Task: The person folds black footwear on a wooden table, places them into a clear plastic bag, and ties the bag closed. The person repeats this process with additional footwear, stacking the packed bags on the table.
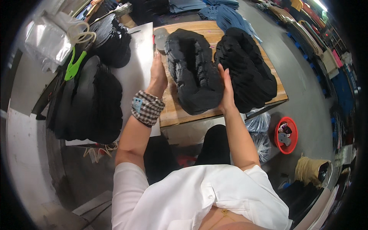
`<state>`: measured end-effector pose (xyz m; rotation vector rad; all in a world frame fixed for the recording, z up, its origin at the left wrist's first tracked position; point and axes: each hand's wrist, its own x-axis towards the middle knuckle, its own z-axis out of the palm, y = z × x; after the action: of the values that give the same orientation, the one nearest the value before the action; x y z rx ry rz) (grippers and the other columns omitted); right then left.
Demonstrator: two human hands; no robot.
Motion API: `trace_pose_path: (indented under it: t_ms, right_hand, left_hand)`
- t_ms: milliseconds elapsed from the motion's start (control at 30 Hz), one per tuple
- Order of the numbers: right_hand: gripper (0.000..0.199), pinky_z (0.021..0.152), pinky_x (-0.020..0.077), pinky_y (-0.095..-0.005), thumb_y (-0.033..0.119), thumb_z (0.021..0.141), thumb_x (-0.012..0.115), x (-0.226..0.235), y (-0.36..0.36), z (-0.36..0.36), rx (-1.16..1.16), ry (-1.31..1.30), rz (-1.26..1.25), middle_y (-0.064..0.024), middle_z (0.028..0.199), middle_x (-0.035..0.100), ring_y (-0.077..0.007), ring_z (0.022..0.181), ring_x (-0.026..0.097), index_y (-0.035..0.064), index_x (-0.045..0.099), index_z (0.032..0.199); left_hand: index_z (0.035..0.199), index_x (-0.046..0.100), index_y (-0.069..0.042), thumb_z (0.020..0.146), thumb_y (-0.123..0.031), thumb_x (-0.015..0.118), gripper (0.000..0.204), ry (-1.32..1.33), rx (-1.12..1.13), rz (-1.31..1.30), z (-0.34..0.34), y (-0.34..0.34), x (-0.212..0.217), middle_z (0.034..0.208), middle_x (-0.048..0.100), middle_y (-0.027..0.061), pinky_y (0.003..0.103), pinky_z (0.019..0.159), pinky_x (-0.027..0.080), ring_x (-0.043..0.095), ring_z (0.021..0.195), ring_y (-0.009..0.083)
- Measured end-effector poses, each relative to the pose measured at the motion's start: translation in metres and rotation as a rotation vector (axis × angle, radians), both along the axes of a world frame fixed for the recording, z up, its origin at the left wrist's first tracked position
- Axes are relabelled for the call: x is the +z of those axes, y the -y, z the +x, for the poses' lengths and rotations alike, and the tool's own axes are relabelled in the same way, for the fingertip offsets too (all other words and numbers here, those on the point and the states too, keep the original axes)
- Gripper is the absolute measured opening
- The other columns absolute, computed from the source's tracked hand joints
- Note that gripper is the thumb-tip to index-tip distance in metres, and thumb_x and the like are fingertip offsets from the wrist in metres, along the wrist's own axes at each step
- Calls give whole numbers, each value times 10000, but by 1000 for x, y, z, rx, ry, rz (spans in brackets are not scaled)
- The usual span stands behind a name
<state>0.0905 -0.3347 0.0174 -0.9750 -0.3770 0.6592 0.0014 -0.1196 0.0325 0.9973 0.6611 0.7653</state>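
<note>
A stack of black cut pieces (199,94), long and rounded with a dark slot down the middle, lies on the wooden board (173,116) in front of me. My left hand (158,74) is upright beside its left side with fingers stretched out; a small gap shows between them. A checked band circles that wrist. My right hand (227,90) lies flat along the stack's right side, fingers straight, in the narrow space before a second black stack (247,73). Beyond my left fingertips sits a grey oval piece (161,40), with a thin red thing at its edge.
On the white tabletop (140,57) at left stand more black stacks (90,103), green-handled scissors (74,65) and clear plastic bags (48,40). Blue cut pieces (234,19) lie at the back. A red basket (286,134) and a tan sack (312,170) stand on the floor at right.
</note>
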Motion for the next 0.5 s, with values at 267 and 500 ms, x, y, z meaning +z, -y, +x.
trace_pose_path:
  t_ms: [267,500]
  right_hand:
    - [647,1041,386,-403,572,946,414,-19,-57,35,457,-410,554,-105,1328,519,-269,1218,495,78,458,1361]
    - [610,1000,419,-392,550,955,414,-43,-28,34,193,-307,287,-103,1274,550,-257,1160,529,71,484,1326]
  left_hand:
    - [1357,400,-21,1008,-499,239,614,315,-320,-243,2,12,-38,1276,527,152,379,1006,439,533,1152,250]
    - [1336,439,-23,999,-530,267,633,399,-344,-152,23,11,-65,1225,564,153,367,912,513,598,1039,250]
